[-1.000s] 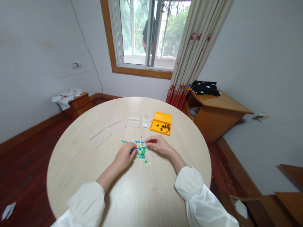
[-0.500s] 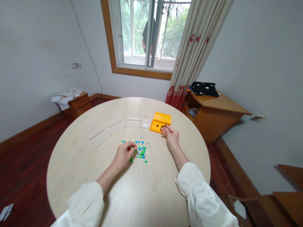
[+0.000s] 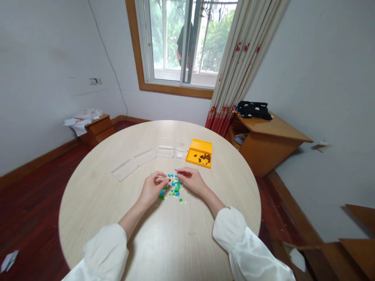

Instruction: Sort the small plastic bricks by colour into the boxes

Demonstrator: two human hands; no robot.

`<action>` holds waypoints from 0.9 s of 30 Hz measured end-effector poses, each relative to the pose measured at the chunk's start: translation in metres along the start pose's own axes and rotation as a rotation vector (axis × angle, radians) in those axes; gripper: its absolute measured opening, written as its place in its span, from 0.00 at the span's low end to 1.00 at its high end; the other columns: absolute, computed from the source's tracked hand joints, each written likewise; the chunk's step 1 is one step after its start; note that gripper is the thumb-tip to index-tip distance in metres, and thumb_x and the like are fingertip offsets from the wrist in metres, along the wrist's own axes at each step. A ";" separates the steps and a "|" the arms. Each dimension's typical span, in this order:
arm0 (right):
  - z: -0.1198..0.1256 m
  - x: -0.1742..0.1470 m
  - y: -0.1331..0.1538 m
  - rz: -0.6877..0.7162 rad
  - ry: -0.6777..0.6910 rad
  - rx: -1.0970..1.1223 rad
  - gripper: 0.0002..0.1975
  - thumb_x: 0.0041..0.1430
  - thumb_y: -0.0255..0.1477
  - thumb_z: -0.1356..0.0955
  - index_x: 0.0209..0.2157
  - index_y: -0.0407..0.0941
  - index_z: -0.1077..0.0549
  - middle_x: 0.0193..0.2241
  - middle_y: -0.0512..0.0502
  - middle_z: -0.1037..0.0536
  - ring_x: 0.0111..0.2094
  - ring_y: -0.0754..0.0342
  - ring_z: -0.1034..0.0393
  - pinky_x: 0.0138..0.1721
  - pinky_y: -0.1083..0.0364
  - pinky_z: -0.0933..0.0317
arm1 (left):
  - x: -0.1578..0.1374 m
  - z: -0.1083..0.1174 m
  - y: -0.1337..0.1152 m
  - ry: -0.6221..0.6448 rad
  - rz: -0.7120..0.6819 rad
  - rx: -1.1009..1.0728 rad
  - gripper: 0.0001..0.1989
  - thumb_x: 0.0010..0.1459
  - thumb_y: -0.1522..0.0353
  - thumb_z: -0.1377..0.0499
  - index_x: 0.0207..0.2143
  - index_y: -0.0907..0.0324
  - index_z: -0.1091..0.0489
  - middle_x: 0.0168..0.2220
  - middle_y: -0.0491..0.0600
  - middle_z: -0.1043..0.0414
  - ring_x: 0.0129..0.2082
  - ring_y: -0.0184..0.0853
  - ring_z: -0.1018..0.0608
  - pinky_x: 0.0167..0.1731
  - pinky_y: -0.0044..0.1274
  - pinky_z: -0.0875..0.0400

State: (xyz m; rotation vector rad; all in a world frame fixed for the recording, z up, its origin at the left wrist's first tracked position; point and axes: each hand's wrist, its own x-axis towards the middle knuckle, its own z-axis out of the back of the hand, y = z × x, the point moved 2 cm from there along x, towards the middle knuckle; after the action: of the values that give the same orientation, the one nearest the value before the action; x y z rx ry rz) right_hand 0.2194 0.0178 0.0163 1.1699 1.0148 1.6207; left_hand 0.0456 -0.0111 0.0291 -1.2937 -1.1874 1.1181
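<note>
My left hand (image 3: 151, 189) is over the left side of a scattered pile of small green, blue and pale building bricks (image 3: 176, 190). Between its thumb and fingertips is a tiny dark brown brick (image 3: 169, 180). Just right of it, my right hand (image 3: 192, 180) hovers at the upper edge of the pile, fingers stretched toward the left hand, with no piece visible in it. Beyond the right hand lies an opened yellow box (image 3: 202, 146), its lid folded back. Several dark brown bricks (image 3: 206, 157) rest in its near half.
Clear plastic trays (image 3: 124, 170) stand in an arc along the far side of the round wooden table (image 3: 175, 238). A wooden cabinet (image 3: 272, 132) with dark spotted cloth on top is at the right. A small drawer unit (image 3: 101, 128) with papers stands at the left.
My right hand has moved from the yellow box leftward to the pile, close to my left hand. A brown brick now shows at my left fingertips. More brown bricks are visible in the box.
</note>
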 end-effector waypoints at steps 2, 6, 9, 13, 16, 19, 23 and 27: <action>-0.014 -0.007 0.010 0.082 0.121 -0.069 0.12 0.50 0.33 0.31 0.36 0.43 0.23 0.34 0.44 0.23 0.35 0.55 0.30 0.39 0.54 0.35 | 0.000 0.001 0.003 0.015 -0.014 0.012 0.18 0.37 0.60 0.33 0.28 0.61 0.34 0.20 0.46 0.26 0.24 0.33 0.24 0.27 0.24 0.31; -0.024 -0.014 0.018 0.148 0.166 -0.111 0.08 0.51 0.31 0.31 0.34 0.44 0.23 0.31 0.46 0.23 0.34 0.56 0.31 0.39 0.55 0.37 | 0.001 0.001 0.007 0.048 -0.030 0.036 0.17 0.39 0.62 0.34 0.29 0.60 0.35 0.20 0.46 0.26 0.23 0.33 0.24 0.26 0.23 0.32; -0.023 -0.013 0.017 0.141 0.132 -0.113 0.07 0.51 0.30 0.31 0.31 0.44 0.23 0.29 0.46 0.23 0.32 0.55 0.31 0.37 0.55 0.38 | 0.001 0.000 0.006 0.053 -0.027 0.069 0.17 0.40 0.62 0.35 0.30 0.61 0.35 0.19 0.45 0.27 0.22 0.32 0.25 0.24 0.22 0.33; -0.012 -0.007 0.010 0.049 -0.015 -0.072 0.09 0.49 0.33 0.31 0.31 0.43 0.23 0.30 0.44 0.23 0.31 0.54 0.31 0.36 0.55 0.37 | 0.006 0.011 -0.004 -0.071 -0.078 0.143 0.14 0.44 0.60 0.39 0.28 0.61 0.34 0.16 0.43 0.31 0.17 0.28 0.30 0.20 0.20 0.38; 0.003 0.002 -0.001 -0.082 -0.147 0.035 0.14 0.46 0.37 0.31 0.32 0.41 0.23 0.28 0.44 0.23 0.28 0.55 0.31 0.31 0.56 0.36 | 0.011 0.028 -0.010 -0.213 -0.138 0.227 0.13 0.45 0.59 0.43 0.25 0.60 0.33 0.15 0.42 0.34 0.17 0.28 0.32 0.20 0.20 0.39; 0.023 0.012 -0.013 -0.151 -0.302 0.108 0.17 0.43 0.40 0.31 0.28 0.40 0.24 0.19 0.49 0.26 0.22 0.59 0.34 0.24 0.59 0.40 | 0.017 0.044 -0.010 -0.278 -0.178 0.340 0.13 0.47 0.59 0.46 0.24 0.59 0.33 0.15 0.41 0.37 0.18 0.29 0.32 0.23 0.21 0.38; 0.047 0.019 -0.027 -0.182 -0.512 0.188 0.18 0.39 0.40 0.29 0.25 0.38 0.25 0.17 0.50 0.28 0.19 0.61 0.36 0.21 0.61 0.43 | 0.018 0.055 -0.005 -0.182 -0.157 0.559 0.11 0.46 0.61 0.46 0.24 0.60 0.32 0.18 0.45 0.33 0.20 0.31 0.32 0.23 0.23 0.39; 0.063 0.021 -0.033 -0.150 -0.651 0.240 0.17 0.37 0.35 0.27 0.30 0.38 0.24 0.24 0.46 0.23 0.23 0.59 0.31 0.21 0.61 0.40 | 0.013 0.056 -0.006 0.119 -0.027 0.645 0.12 0.47 0.61 0.46 0.26 0.62 0.31 0.19 0.47 0.31 0.19 0.31 0.32 0.22 0.22 0.40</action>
State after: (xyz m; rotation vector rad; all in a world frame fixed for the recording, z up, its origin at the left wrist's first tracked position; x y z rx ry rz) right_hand 0.2829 0.0551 0.0046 1.5976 0.8462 0.9095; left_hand -0.0094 0.0070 0.0320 -0.8254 -0.6654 1.2478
